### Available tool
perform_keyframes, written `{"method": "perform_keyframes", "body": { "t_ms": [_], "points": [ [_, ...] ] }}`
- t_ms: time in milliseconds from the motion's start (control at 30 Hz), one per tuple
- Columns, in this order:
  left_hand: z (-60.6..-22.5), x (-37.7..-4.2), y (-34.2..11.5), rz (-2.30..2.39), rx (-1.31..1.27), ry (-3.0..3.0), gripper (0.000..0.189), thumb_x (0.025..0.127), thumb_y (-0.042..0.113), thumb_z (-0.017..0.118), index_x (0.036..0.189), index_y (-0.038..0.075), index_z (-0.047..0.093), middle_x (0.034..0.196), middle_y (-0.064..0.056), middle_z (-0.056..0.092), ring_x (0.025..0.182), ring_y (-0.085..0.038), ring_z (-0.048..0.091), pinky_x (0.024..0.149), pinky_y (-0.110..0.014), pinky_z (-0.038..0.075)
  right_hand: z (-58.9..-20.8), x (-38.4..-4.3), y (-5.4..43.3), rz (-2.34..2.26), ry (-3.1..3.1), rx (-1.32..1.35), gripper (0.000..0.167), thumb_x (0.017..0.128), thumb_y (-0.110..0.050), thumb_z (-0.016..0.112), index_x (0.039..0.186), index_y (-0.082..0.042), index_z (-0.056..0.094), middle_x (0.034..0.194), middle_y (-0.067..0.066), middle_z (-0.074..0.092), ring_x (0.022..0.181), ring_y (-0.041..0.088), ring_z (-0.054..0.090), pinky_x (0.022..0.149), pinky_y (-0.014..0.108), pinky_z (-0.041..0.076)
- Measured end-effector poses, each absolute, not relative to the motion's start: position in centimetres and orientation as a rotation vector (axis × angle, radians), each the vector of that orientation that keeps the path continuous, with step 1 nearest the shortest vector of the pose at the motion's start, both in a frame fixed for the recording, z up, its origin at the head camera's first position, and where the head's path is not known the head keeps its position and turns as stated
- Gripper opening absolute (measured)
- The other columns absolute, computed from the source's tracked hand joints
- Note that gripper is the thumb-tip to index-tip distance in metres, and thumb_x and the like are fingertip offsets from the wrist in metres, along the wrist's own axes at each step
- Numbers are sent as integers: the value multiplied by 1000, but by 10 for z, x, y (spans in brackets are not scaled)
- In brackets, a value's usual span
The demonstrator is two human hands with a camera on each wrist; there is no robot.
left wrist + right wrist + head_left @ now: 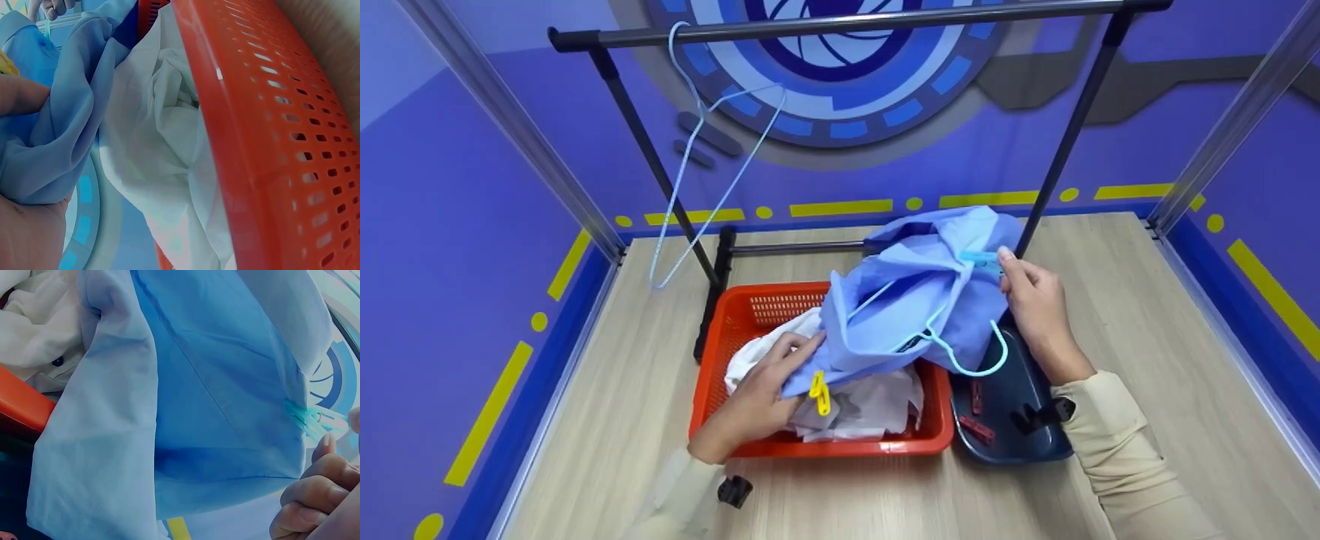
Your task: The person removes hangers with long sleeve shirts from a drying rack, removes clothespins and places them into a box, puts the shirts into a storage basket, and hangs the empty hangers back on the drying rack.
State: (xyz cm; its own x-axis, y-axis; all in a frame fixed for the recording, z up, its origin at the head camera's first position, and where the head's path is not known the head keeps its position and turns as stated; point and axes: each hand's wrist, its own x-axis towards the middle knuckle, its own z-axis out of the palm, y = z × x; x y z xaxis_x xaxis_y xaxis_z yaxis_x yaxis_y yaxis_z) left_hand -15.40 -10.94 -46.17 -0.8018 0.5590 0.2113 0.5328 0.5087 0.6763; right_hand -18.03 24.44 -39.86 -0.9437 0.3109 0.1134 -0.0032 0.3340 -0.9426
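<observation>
Clear in the head view only: a dark rack [877, 20] at the far side of the tabletop [1110, 300], with a pale hanger [723, 193] toward the left of its bar; a light-blue hanger [976, 373], hook sticking out of the blue shirt [900, 315]; red clothespins [976, 430] in the dark tray [997, 390], just right of the red basket [840, 448]. In the left wrist view alone: the slotted outer wall of the basket, close up, with a white garment [146, 140] inside. In the right wrist view alone: a dark button [58, 360] on the pale clothing.

Above the basket, reaching right over the far end of the tray: the shirt, long axis slanting from near left to far right. Hook curving out toward near right. Light-blue clothespin [981, 257] lying roughly left to right, left end biting the gathered shirt edge; yellow clothespin [821, 397] running roughly far to near at the near-left edge.

Grips the near-left part of the shirt in the left hand [765, 394], thumb over thick folds, with the yellow clothespin just to the right. Pinches the right end of the light-blue clothespin in the right hand [1035, 300], thumb and forefinger nearly together, other fingers curled, shirt to their left. Cannot tell whether these lower fingers also touch cloth.
</observation>
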Motion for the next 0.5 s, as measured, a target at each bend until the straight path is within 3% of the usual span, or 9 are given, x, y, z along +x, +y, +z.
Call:
{"method": "perform_keyframes", "body": {
  "t_ms": [167, 500],
  "points": [
    [-462, -154, -110, 1170, 929, 2691, 69, 91, 4, 57, 151, 29, 33, 128, 3, 44, 122, -14, 45, 102, -34, 48, -419, -191, 253, 1705, -2269, -273, 52, 95, -47, 54, 65, -4, 52, 50, -11, 37, 49, 7, 35, 51, 26, 30],
    [-464, -153, -109, 1167, 938, 2688, 70, 91, 4, 58, 151, 29, 33, 128, 2, 44, 120, -15, 46, 100, -34, 49, -419, -193, 252, 1846, -2120, -295, 45, 95, -30, 60, 58, -7, 49, 46, -10, 34, 42, 4, 30, 44, 21, 23]
  ]
}}
